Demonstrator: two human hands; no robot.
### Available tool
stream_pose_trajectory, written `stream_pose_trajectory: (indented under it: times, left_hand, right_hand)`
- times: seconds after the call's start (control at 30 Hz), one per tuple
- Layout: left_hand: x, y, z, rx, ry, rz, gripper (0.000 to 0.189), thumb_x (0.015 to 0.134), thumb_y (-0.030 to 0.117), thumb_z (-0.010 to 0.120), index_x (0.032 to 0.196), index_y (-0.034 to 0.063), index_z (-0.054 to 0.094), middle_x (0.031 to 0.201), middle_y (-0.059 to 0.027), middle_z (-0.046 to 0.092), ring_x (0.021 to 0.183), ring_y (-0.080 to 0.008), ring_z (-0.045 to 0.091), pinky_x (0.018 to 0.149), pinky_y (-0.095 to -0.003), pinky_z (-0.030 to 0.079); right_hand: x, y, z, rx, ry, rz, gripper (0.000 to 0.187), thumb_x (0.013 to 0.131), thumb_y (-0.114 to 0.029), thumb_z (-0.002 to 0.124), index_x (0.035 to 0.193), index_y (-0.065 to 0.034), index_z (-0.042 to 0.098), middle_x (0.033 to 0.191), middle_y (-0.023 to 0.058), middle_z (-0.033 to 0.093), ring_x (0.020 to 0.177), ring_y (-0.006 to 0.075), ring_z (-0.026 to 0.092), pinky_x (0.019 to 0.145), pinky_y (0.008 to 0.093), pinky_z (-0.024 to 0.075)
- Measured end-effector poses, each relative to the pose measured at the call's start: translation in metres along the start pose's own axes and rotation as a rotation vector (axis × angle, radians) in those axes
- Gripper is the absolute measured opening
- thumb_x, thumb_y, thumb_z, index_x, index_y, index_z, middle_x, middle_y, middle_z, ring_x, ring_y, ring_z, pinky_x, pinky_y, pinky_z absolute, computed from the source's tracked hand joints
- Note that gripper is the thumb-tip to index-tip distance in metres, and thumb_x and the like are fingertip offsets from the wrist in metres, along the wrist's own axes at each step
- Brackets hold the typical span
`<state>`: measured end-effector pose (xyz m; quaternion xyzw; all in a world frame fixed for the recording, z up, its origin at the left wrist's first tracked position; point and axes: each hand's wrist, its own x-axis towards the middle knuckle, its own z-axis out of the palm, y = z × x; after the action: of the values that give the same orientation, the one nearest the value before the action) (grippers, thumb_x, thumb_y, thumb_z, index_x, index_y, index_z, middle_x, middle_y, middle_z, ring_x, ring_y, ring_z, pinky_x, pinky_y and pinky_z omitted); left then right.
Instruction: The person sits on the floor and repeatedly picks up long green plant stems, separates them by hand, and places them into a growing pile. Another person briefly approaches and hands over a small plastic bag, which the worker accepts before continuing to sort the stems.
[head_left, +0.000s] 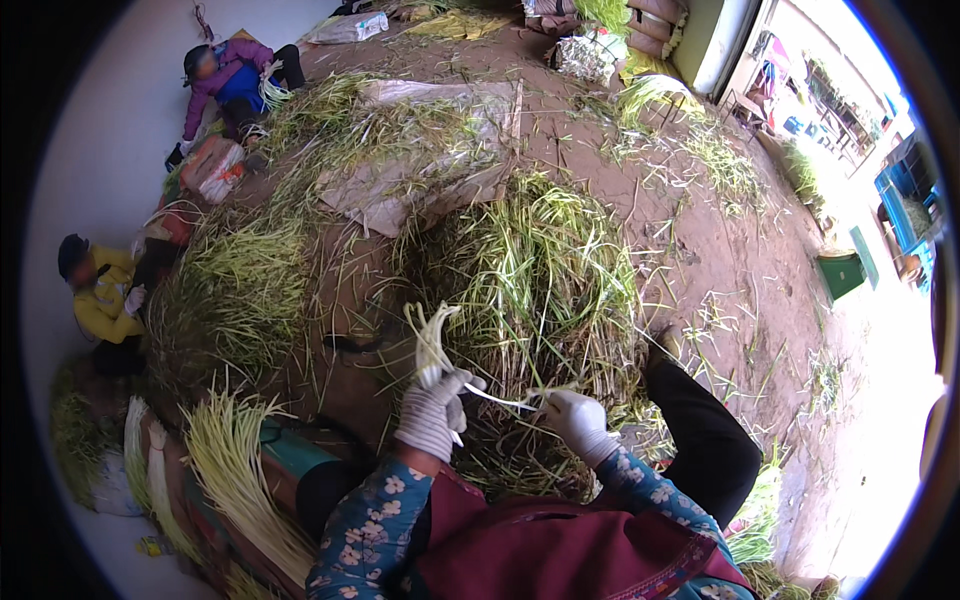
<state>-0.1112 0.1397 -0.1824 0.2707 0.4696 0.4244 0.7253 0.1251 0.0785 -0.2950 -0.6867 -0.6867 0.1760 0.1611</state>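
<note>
My gloved left hand (433, 412) grips a small bunch of pale stalks (430, 346), their tips pointing away from me. One white stalk (501, 399) stretches from that hand across to my right hand (579, 421), also gloved, whose fingers pinch its limp, yellowish end. Right beyond both hands rises a big heap of green and withered leafy stalks (540, 262). To the left of my knee lies a thick bundle of long pale-green stalks (244, 469) with trimmed-looking, loose tips.
Two people sit along the left wall, one in a yellow jacket (105, 300), one in a purple top (225, 75) holding stalks. Another heap (232, 292) lies at left. A plastic sheet (390, 191) with scraps covers the floor beyond. At right stand a green container (841, 276) and blue crates (900, 202).
</note>
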Motion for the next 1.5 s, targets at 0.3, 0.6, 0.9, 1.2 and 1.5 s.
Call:
stream_pose_trajectory:
  times: [0.3,0.6,0.9,1.2,1.5]
  left_hand:
    - [-0.003,0.026,-0.015,-0.053,-0.044,-0.006,0.016,0.081,0.018,0.064,0.078,0.0036,0.057,0.076,-0.0142,0.064,0.031,-0.0083,0.036,0.031,-0.0234,0.031]
    - [0.018,0.021,-0.032,-0.387,-0.196,0.073,0.019,0.088,0.023,0.06,0.096,0.0058,0.056,0.082,-0.0149,0.065,0.032,-0.0067,0.038,0.029,-0.0228,0.033]
    - [0.017,-0.045,-0.006,-0.281,0.027,-0.247,0.021,0.084,0.025,0.066,0.095,0.0108,0.056,0.092,-0.0099,0.066,0.035,-0.0074,0.038,0.035,-0.0229,0.033]
    - [0.002,-0.067,0.022,0.116,-0.028,-0.3,0.019,0.086,0.021,0.063,0.096,0.0052,0.065,0.063,-0.0029,0.061,0.036,-0.0106,0.045,0.033,-0.0229,0.034]
    - [0.009,-0.073,0.018,-0.005,-0.028,-0.075,0.014,0.081,0.011,0.067,0.092,0.0026,0.067,0.081,-0.0056,0.067,0.067,-0.0136,0.062,0.059,-0.0249,0.051]
  right_hand:
    - [0.006,0.052,-0.034,-0.403,-0.544,0.212,0.03,0.086,-0.024,0.055,0.113,-0.0154,0.064,0.096,0.0106,0.067,0.089,0.0273,0.065,0.068,0.0394,0.0526]
    - [-0.018,-0.077,-0.038,0.937,-1.178,0.097,0.028,0.092,-0.031,0.053,0.099,-0.0061,0.064,0.091,0.0036,0.067,0.068,0.009,0.058,0.059,0.0232,0.048]
    - [0.031,0.004,-0.1,1.853,0.019,0.333,0.025,0.095,-0.031,0.048,0.097,-0.0074,0.057,0.073,0.0044,0.061,0.045,0.0127,0.049,0.048,0.0218,0.0435]
    - [0.007,-0.074,-0.069,0.628,-0.646,0.141,0.025,0.092,-0.028,0.051,0.096,-0.006,0.062,0.069,0.0027,0.067,0.044,0.0115,0.055,0.041,0.0247,0.0442]
    - [0.009,-0.085,-0.075,0.892,-0.611,0.283,0.024,0.093,-0.025,0.05,0.101,-0.0055,0.061,0.068,0.0004,0.067,0.041,0.0073,0.048,0.04,0.021,0.0398]
